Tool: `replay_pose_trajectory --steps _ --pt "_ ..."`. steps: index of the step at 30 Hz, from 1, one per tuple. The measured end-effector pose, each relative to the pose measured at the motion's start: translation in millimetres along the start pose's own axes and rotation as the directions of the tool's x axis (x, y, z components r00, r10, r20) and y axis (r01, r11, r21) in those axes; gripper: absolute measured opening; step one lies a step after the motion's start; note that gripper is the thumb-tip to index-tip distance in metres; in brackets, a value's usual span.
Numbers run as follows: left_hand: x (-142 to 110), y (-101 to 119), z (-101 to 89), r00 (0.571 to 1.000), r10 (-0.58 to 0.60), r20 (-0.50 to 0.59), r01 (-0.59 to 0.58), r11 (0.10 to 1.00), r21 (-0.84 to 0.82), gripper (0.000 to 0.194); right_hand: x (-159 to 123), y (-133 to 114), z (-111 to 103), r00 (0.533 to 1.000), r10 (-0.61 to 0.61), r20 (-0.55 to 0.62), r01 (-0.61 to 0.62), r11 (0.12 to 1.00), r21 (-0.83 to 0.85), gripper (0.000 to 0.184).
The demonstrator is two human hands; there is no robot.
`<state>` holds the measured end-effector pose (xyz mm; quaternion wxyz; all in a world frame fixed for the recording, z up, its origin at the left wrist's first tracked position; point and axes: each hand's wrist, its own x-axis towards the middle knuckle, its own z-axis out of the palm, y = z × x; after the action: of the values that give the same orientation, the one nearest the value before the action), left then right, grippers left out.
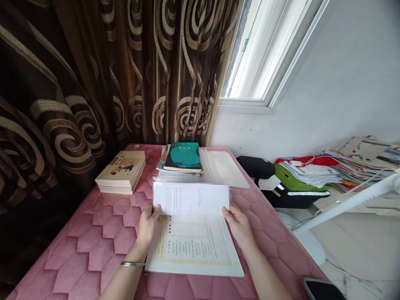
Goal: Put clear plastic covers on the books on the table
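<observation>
Between my two hands is a white printed sheet (191, 199), its text turned sideways and its edge glossy like clear plastic. My left hand (148, 225) pinches its left edge, thumb on top. On the opposite side, my right hand (239, 225) grips the right edge the same way. Directly below lies a larger printed page (193, 246) with a yellowish border, flat on the pink quilted surface (103, 233); whether the two are joined is unclear. Just beyond the sheet is a pile of books topped by a teal book (183, 156).
A stack of beige books (121, 171) sits at the left, near a brown curtain (150, 75). Clear plastic covers (223, 166) lie right of the teal book. A dark phone-like device (323, 289) is at the lower right. Beyond the edge are papers (315, 171) and a white pole (346, 204).
</observation>
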<state>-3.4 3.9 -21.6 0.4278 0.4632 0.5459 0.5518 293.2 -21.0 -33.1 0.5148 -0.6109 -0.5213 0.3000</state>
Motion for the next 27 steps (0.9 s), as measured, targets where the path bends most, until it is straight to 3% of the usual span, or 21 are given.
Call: replay_pose_trajectory --steps 9,14,16,19,23,27 --pt "1 -1 1.3 1.000 -0.009 -0.003 0.009 1.000 -0.027 0.049 -1 -13 3 0.998 0.037 0.040 -0.042 0.992 0.118 0.048" --pt "2 -4 0.9 1.000 0.017 -0.007 -0.017 1.000 0.007 0.049 -3 -9 3 0.996 0.021 0.088 -0.040 0.973 0.228 0.032" --pt "2 -3 1.2 1.000 0.029 -0.007 -0.028 0.999 0.031 0.049 -3 -10 2 0.999 0.000 0.042 -0.010 0.969 0.247 0.031" --pt "1 0 1.8 0.999 0.039 -0.024 -0.038 0.997 0.063 0.050 -1 -16 1 0.991 -0.060 -0.117 0.082 0.977 0.196 0.041" --pt "1 0 1.0 0.997 0.069 -0.021 -0.066 0.993 0.099 0.048 6 -32 -3 0.939 -0.144 -0.312 0.177 0.981 0.080 0.044" --pt "3 -3 -0.2 0.998 0.063 -0.005 -0.062 0.992 0.106 0.048 15 -50 -6 0.924 -0.175 -0.339 0.190 0.982 0.012 0.040"
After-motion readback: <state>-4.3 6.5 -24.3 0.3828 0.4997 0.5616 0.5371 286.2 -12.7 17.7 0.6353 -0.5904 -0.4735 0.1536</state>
